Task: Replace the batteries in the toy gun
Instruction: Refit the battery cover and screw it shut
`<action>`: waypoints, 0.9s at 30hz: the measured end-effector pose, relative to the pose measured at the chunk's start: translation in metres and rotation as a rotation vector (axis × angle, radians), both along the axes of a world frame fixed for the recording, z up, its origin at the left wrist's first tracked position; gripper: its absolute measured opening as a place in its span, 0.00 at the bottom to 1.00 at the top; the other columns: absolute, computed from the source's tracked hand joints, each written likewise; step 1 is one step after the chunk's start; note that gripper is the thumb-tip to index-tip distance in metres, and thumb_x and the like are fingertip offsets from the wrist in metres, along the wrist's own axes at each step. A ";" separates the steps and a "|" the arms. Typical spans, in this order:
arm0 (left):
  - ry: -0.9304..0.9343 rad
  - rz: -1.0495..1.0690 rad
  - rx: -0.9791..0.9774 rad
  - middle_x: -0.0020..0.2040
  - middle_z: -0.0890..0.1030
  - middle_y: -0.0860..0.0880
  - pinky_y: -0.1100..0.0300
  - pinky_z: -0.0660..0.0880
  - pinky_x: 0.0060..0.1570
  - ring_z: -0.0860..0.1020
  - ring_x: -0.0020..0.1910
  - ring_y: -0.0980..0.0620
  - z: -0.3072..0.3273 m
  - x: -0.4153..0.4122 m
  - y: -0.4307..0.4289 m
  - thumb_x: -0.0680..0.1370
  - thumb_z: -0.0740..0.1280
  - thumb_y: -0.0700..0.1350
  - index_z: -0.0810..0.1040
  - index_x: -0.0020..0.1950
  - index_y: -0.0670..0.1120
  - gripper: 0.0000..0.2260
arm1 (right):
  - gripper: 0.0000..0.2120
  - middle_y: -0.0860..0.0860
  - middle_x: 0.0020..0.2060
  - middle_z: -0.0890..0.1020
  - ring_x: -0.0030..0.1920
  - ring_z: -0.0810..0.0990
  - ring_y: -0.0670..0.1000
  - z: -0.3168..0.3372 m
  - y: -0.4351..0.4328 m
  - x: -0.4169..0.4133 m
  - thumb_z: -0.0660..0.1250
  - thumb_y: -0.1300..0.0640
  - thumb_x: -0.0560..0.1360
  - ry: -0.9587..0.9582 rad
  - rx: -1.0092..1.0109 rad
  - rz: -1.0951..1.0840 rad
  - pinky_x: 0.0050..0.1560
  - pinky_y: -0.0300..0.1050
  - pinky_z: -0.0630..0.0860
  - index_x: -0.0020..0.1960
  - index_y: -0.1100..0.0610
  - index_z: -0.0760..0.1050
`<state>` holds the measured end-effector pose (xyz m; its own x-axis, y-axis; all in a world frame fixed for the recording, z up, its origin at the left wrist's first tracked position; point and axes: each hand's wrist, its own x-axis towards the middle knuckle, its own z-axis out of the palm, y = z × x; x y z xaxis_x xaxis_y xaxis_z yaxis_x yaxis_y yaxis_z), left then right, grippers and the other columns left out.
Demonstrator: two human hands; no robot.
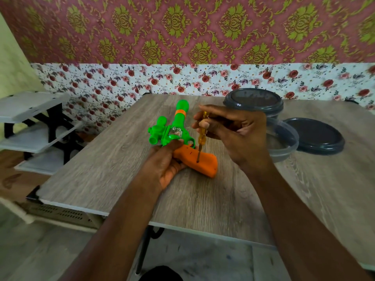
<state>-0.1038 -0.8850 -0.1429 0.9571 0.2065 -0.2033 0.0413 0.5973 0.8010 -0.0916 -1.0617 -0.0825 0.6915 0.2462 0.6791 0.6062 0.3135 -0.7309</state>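
Toy gun (174,136): lies on its side on the desk (203,199), green barrel pointing away, orange handle (205,165) nearest the person
Left grip (164,165): clasps the body beside the trigger guard, steadying it
Right grip (237,134): pinches a yellow screwdriver (203,132), tip upright in the handle's screw hole
Handling: probably light, stiff, hollow plastic that skids easily; hold the body, not the barrel
Room: lidded tub (253,104) and loose lid (314,136) crowd the right; desk surface shows leftward and toward the near edge

A home room: damask wallpaper (182,27) is covering the 12 o'clock wall, and a white shelf unit (30,106) is standing at 9 o'clock.
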 end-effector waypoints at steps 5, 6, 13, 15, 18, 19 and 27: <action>-0.008 -0.018 -0.012 0.64 0.79 0.29 0.36 0.82 0.48 0.77 0.66 0.29 -0.001 0.000 0.001 0.81 0.66 0.35 0.73 0.72 0.37 0.19 | 0.15 0.60 0.48 0.87 0.48 0.89 0.58 0.002 0.000 -0.001 0.74 0.70 0.73 -0.027 -0.011 -0.058 0.47 0.47 0.85 0.60 0.67 0.81; -0.009 -0.017 -0.009 0.64 0.78 0.29 0.35 0.82 0.49 0.77 0.66 0.29 -0.001 0.001 0.001 0.81 0.66 0.35 0.73 0.72 0.37 0.19 | 0.15 0.60 0.48 0.87 0.48 0.89 0.57 0.003 0.000 0.000 0.75 0.70 0.73 -0.038 -0.013 -0.064 0.47 0.48 0.86 0.60 0.67 0.81; -0.015 0.003 0.035 0.63 0.80 0.31 0.30 0.79 0.52 0.79 0.63 0.29 -0.003 0.002 0.002 0.81 0.66 0.36 0.71 0.73 0.40 0.20 | 0.15 0.60 0.45 0.87 0.46 0.88 0.58 0.004 0.001 0.003 0.79 0.66 0.70 -0.132 -0.085 -0.183 0.46 0.53 0.86 0.55 0.67 0.83; -0.017 0.005 0.040 0.63 0.80 0.31 0.31 0.80 0.51 0.79 0.62 0.29 -0.003 0.001 0.002 0.81 0.66 0.36 0.71 0.74 0.40 0.21 | 0.14 0.60 0.44 0.87 0.44 0.87 0.59 0.004 0.001 0.004 0.80 0.66 0.69 -0.143 -0.099 -0.203 0.45 0.55 0.86 0.53 0.67 0.83; -0.016 0.005 0.036 0.62 0.81 0.31 0.33 0.82 0.49 0.82 0.59 0.31 -0.001 0.000 0.002 0.81 0.66 0.36 0.71 0.74 0.40 0.20 | 0.14 0.60 0.42 0.86 0.42 0.87 0.58 0.006 0.001 0.004 0.81 0.64 0.68 -0.145 -0.125 -0.226 0.44 0.53 0.86 0.51 0.65 0.82; -0.016 0.001 0.033 0.62 0.81 0.31 0.35 0.82 0.47 0.83 0.56 0.32 0.000 0.000 0.002 0.81 0.66 0.36 0.72 0.73 0.40 0.20 | 0.14 0.59 0.41 0.86 0.41 0.86 0.56 0.006 0.001 0.004 0.82 0.63 0.68 -0.145 -0.140 -0.245 0.44 0.50 0.86 0.50 0.65 0.82; -0.020 0.017 0.023 0.62 0.81 0.31 0.40 0.84 0.42 0.84 0.55 0.36 0.002 -0.002 -0.001 0.81 0.65 0.35 0.73 0.72 0.38 0.18 | 0.06 0.58 0.45 0.82 0.43 0.83 0.49 -0.002 0.004 0.003 0.74 0.65 0.76 -0.252 -0.180 -0.272 0.42 0.42 0.81 0.53 0.63 0.84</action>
<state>-0.1060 -0.8855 -0.1413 0.9572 0.2273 -0.1790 0.0150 0.5788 0.8153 -0.0887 -1.0573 -0.0849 0.5653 0.2077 0.7983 0.8164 -0.0024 -0.5775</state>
